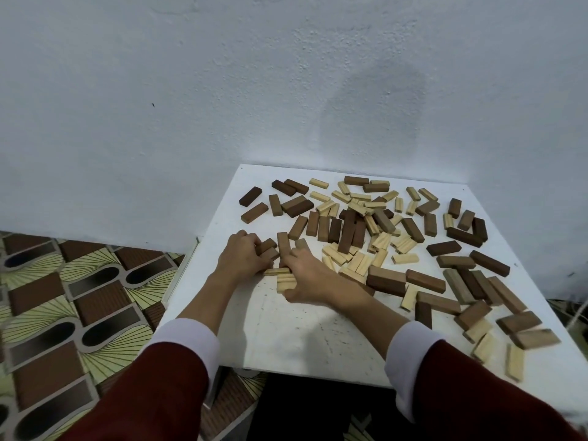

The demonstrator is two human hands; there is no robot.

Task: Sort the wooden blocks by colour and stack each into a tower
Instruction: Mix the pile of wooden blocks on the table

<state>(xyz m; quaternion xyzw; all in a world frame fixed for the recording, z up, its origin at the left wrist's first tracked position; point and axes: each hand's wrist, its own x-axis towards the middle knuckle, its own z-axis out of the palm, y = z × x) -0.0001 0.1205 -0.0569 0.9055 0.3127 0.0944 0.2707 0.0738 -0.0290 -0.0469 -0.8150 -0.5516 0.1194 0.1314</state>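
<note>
Head view: you look down on a white board (302, 338) set against a pale wall (191, 90), with your two hands meeting left of centre.
Blocks in hand: a small cluster of brown blocks (274, 248) and pale blocks (284, 281) lies between your hands, at the left edge of the spread.
Left hand: your left hand (243, 256) has its fingers curled round two short brown blocks, knuckles up, at the cluster's left side.
Right hand: your right hand (307, 276) grasps the pale blocks, thumb below them and fingers bent over their top; one upright-lying brown block (283, 246) pokes out just above the fingertips.
Loose pile: the scattered wooden blocks (375, 230) fill the centre and upper right of the board, dark and pale mixed and overlapping, none stacked into a tower.
In the way: a dense knot of pale blocks (353, 259) lies just beside your right wrist, and large brown blocks (386, 281) touch your right forearm's far side.
Right edge: more brown and pale blocks (521, 326) run down toward the lower right corner of the board.
Sleeves: dark red sleeves (483, 396) with white cuffs (187, 338) fill the bottom of the frame.
Floor: patterned brown and cream flooring (63, 297) shows at lower left.
</note>
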